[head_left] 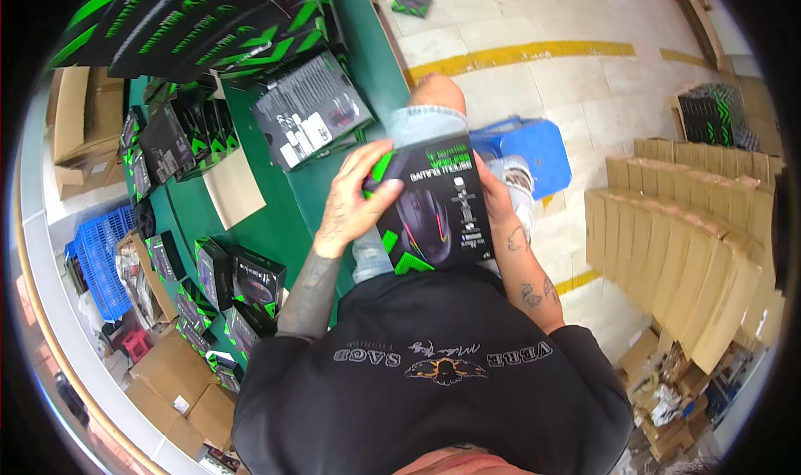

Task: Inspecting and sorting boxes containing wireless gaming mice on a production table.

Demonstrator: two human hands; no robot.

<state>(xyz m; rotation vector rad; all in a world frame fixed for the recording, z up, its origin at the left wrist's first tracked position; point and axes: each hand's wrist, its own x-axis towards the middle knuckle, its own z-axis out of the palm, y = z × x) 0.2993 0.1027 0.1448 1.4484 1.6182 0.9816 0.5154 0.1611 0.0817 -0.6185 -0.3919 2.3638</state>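
Over my lap I hold a black and green mouse box, its front with a picture of a computer mouse facing up. My left hand grips the box's left edge, with the thumb lying on the front and the fingers at the upper left corner. At the opposite edge is my right hand, its fingers mostly hidden behind the box. Left of the box, on the green table, several flat mouse boxes lie in a stack with their printed grey backs up.
More mouse boxes crowd the table's left side, and tall stacks rise at the far left. A blue stool stands right of my legs. Flattened cartons fill the right side. One small box lies on the tiled floor.
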